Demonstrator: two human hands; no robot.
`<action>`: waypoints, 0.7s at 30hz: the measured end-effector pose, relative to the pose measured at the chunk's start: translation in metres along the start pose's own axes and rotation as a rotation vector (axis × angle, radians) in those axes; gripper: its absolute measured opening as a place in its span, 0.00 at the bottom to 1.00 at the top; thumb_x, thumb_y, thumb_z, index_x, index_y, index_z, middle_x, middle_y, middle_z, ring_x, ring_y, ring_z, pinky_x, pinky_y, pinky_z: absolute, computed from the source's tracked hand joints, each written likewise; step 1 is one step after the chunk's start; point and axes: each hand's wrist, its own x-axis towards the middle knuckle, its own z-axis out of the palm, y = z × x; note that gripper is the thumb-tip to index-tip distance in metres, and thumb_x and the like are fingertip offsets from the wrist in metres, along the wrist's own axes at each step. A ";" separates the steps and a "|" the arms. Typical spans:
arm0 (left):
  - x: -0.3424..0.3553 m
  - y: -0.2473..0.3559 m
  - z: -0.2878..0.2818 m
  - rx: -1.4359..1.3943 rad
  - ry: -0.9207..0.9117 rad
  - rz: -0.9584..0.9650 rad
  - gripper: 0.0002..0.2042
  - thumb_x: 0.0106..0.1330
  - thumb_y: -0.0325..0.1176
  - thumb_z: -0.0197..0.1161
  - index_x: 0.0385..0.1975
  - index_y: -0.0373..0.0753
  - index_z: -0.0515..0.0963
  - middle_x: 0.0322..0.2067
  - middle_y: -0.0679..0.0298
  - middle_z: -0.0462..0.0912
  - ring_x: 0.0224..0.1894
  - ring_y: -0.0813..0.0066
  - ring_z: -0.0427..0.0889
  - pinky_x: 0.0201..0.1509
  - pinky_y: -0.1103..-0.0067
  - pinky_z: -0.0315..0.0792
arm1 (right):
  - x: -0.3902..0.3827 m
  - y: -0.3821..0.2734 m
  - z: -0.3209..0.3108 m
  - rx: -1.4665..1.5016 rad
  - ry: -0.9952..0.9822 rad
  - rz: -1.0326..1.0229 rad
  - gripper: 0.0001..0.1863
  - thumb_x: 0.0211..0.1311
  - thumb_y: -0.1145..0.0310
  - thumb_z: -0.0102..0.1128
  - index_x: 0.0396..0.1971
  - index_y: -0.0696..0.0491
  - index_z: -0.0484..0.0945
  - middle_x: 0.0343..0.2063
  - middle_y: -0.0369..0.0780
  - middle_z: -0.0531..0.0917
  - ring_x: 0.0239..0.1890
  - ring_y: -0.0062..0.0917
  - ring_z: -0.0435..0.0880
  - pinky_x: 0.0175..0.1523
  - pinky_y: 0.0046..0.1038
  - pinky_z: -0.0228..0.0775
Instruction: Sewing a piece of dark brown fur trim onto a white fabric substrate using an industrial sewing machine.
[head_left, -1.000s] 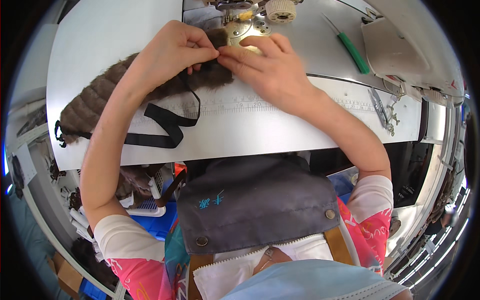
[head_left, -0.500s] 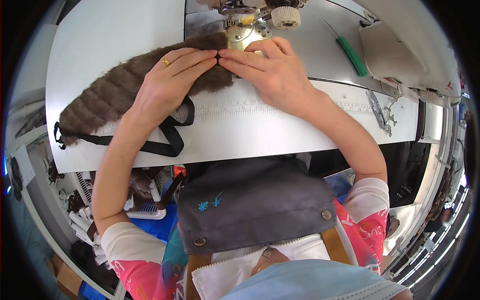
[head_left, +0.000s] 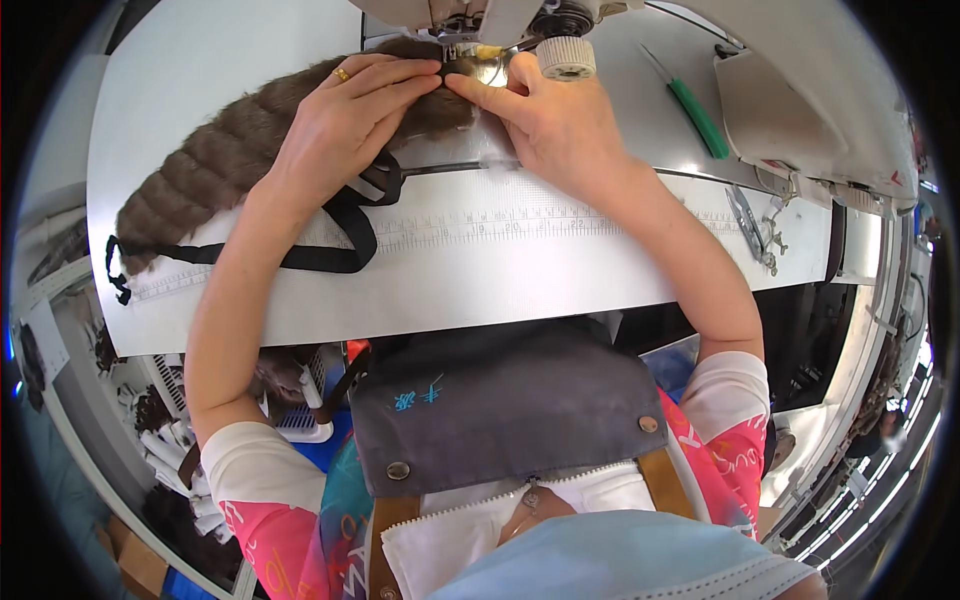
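A long strip of brown fur (head_left: 195, 180), ribbed crosswise, lies at a slant across the worktable, its right end beneath the sewing machine (head_left: 515, 22). My left hand (head_left: 350, 115) rests over that end, fingers long and close together, fingertips pinching the edge. Opposite it, my right hand (head_left: 565, 120) has its index finger extended to the same spot and the other fingers bent. The fingertips of both hands almost meet just in front of the needle area. A black ribbon (head_left: 350, 235) trails from the fur in a loop beside my left wrist. What lies beneath my fingers is hidden.
A green-handled awl or screwdriver (head_left: 697, 118) lies on the machine bed at right. Small metal snips (head_left: 745, 218) lie near the table's right end. A ruler scale (head_left: 450, 235) runs along the white tabletop (head_left: 480, 290). Under the table at left stands a white basket (head_left: 305, 425).
Both hands and the fur's right end have moved away from me, farther under the machine head. The black ribbon has shifted along. My right fingers are more bent.
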 end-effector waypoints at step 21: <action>0.005 -0.016 -0.005 -0.007 -0.034 -0.002 0.13 0.55 0.23 0.58 0.40 0.41 0.80 0.44 0.68 0.80 0.47 0.66 0.77 0.51 0.75 0.72 | 0.004 0.001 0.002 -0.017 0.076 -0.028 0.15 0.49 0.71 0.60 0.40 0.45 0.80 0.18 0.35 0.73 0.24 0.28 0.75 0.29 0.29 0.66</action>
